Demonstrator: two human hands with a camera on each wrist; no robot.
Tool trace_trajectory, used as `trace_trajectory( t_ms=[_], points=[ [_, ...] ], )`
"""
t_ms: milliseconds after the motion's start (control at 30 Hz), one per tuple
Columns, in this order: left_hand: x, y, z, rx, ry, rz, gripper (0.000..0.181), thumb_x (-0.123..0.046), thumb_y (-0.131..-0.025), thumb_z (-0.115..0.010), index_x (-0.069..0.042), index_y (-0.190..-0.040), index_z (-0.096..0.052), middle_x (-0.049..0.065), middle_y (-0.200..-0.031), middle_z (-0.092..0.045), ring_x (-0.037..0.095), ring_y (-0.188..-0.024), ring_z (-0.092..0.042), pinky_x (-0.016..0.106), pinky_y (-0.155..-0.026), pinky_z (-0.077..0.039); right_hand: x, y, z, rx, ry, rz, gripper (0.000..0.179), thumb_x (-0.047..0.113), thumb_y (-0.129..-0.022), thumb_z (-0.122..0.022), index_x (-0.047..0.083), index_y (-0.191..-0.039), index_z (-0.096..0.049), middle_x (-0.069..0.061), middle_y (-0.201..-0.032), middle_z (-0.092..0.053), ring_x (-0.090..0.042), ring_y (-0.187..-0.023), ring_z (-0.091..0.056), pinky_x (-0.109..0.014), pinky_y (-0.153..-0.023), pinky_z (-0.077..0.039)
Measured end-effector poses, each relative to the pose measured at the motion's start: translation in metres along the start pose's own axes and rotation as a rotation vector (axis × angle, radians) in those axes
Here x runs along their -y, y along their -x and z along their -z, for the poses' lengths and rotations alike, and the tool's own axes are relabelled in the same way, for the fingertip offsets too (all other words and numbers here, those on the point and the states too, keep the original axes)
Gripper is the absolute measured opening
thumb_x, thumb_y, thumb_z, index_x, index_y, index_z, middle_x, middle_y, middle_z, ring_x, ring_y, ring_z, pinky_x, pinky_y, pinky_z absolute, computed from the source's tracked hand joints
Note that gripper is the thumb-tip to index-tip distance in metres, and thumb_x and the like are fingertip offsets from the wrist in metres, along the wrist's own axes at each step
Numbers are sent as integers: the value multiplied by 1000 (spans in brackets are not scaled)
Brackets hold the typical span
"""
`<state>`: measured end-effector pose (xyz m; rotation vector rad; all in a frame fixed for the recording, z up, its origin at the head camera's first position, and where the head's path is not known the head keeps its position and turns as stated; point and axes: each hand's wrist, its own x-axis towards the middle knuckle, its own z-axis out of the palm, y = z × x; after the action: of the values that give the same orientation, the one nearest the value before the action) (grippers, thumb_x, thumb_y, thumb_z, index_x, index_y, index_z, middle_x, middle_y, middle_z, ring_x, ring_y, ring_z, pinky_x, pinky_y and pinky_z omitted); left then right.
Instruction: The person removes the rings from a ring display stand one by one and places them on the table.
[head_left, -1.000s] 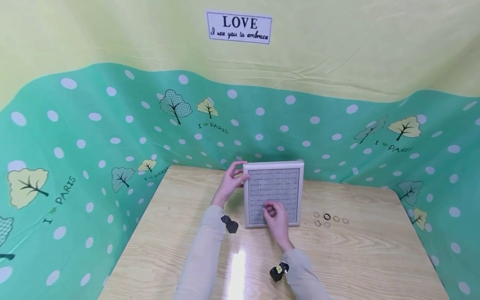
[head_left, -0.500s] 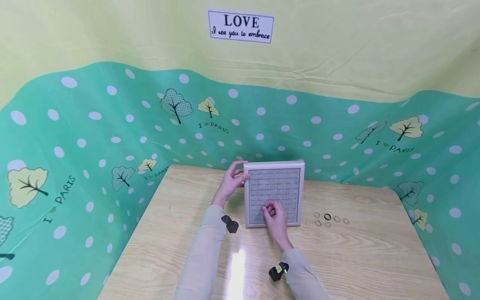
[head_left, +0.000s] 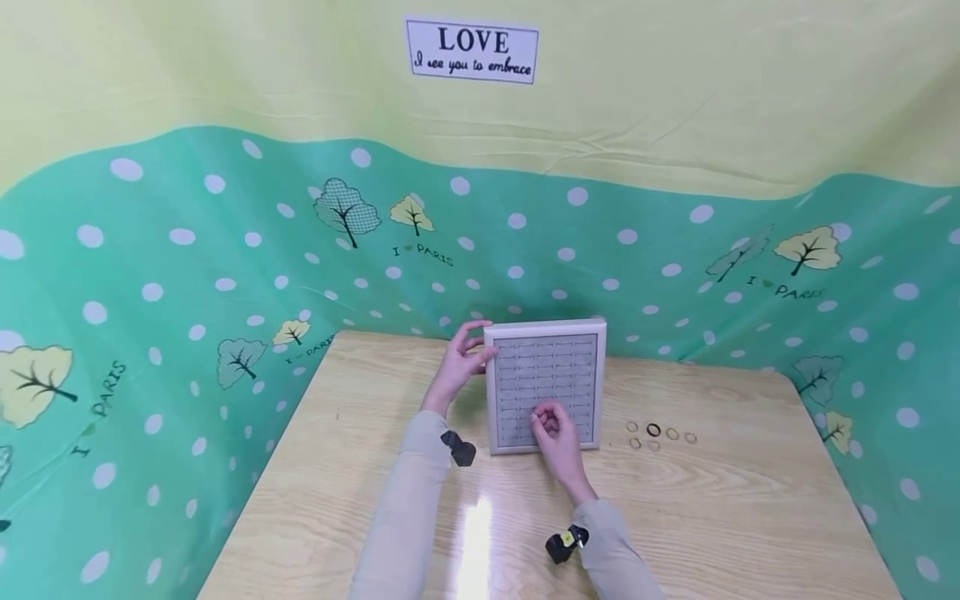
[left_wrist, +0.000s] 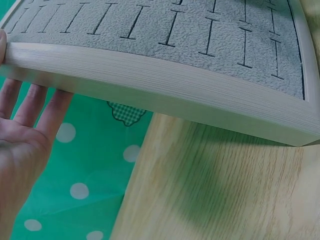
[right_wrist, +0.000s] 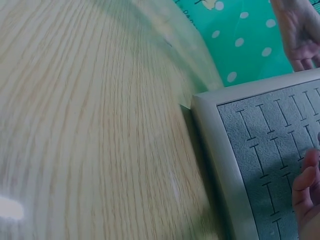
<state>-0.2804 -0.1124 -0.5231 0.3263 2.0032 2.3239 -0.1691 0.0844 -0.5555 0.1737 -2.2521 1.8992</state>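
Observation:
A ring display board (head_left: 543, 327) with a pale frame and a grey, slotted panel stands propped up on the wooden table. My left hand (head_left: 457, 367) holds its left edge, the thumb on the front of the frame; in the left wrist view the other fingers of that hand (left_wrist: 25, 130) reach behind it. Low on the panel, my right hand (head_left: 558, 437) has thumb and forefinger pinched together at the slots, on a small ring mostly hidden by the fingertips. The right wrist view catches only the curled fingers (right_wrist: 307, 180) at its right border.
Several thin rings lie on the table (head_left: 712, 500) right of the board, among them a thicker black ring (head_left: 649, 428). A green and yellow printed cloth (head_left: 660, 250) hangs close behind the board and around the sides.
My right hand has shifted slightly right along the panel, its fingers still pinched. The left hand keeps its hold on the board's edge. The head view has shifted a little.

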Motion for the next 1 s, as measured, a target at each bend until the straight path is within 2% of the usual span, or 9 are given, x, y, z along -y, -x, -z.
trace_trajectory(
  t_ms=[467, 700, 1000],
  points=[
    [0, -1, -1, 8, 16, 2, 50, -1, -89, -66, -12, -134, -48, 23, -117, -61, 25, -91, -66, 46, -77, -57, -7, 5, 21, -45, 27, -71, 11, -9, -89, -60, -10, -99, -56, -16, -88, -57, -16, -73, -53, -16, -61, -47],
    [0, 0, 0, 6, 8, 3, 49, -1, -90, -66, -12, -135, -48, 24, -117, -61, 26, -92, -67, 47, -77, -57, -47, 6, 31, -95, 14, -94, 11, -6, -89, -63, -4, -98, -58, -12, -89, -58, -13, -71, -53, -16, -61, -48],
    [-1, -1, 0, 16, 10, 31, 51, -4, -91, -65, -12, -137, -46, 25, -120, -59, 24, -91, -67, 52, -81, -55, -57, 12, 46, -138, 6, -170, 13, -3, -88, -64, -1, -100, -59, -14, -91, -58, -14, -73, -53, -18, -63, -49]
  ],
)
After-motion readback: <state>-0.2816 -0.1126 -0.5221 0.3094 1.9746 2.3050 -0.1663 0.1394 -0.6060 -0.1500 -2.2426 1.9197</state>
